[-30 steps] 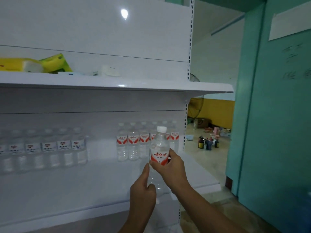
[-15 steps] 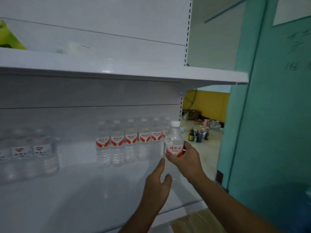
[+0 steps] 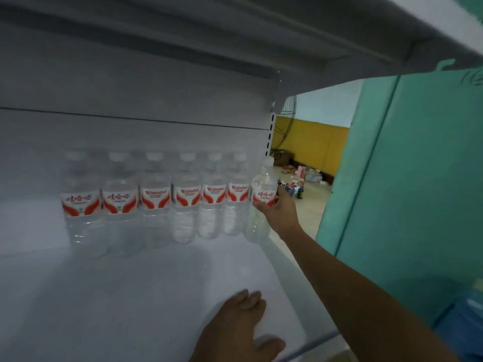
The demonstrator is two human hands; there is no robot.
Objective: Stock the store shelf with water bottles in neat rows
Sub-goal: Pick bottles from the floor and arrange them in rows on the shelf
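My right hand (image 3: 278, 209) has carried the bottle (image 3: 262, 202) in from the front of the shelf (image 3: 156, 296) to the back, and my head has dipped in under the upper shelf (image 3: 235, 35) since a second ago. The bottle now stands at about 3 o'clock of the row (image 3: 154, 197), just beside its last bottle and close to the shelf's right edge, its red label facing me. Its base looks to be on or nearly on the shelf – I cannot tell which, the clear plastic blurs into the white.

My right fingers are curled round the label band, thumb at the front, so I am gripping it. My left hand (image 3: 241, 327), which was raised next to the bottle a moment back, has dropped to 6 o'clock and lies flat on the shelf's front part, fingers spread and relaxed, holding nothing.

For the task, this reads as the placing step near its end: the row of six becomes seven once I let go. The bottle sits a touch forward of its neighbours, so I judge it wants a small push back – gently, as these light bottles tip easily.
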